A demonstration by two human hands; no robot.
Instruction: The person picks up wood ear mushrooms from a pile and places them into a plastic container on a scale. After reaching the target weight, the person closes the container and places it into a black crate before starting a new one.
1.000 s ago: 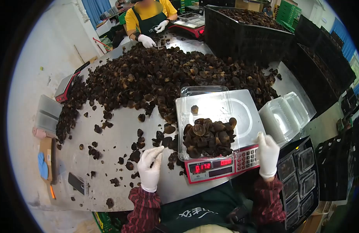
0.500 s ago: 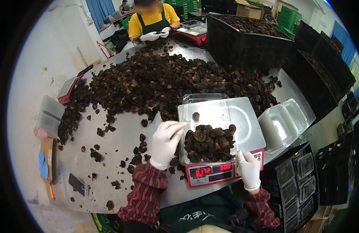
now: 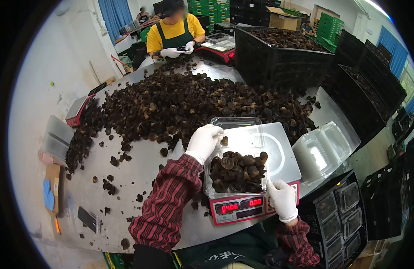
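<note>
A clear plastic clamshell box [image 3: 236,194] lies opened on a red digital scale [image 3: 285,167]. Dark wood ear mushrooms [image 3: 238,170] fill its near half, and a single wood ear mushroom [image 3: 224,141] lies in the far half, the lid. My left hand [image 3: 204,142], in a white glove, is closed with its fingertips at that single piece. My right hand [image 3: 282,200], also gloved, pinches the near right corner of the box, by the scale's keys. The red display shows 0.406.
A broad heap of wood ear mushrooms [image 3: 171,101] covers the middle of the metal table [image 3: 104,219]. Stacked clear boxes [image 3: 321,150] stand right of the scale. A big black crate [image 3: 283,67] is behind. Across the table a person in yellow [image 3: 173,33] works with gloved hands.
My left hand has moved up and right, from beside the box to the single mushroom in the lid. The display has gone from 0.172 to 0.406. My right hand stays at the corner.
</note>
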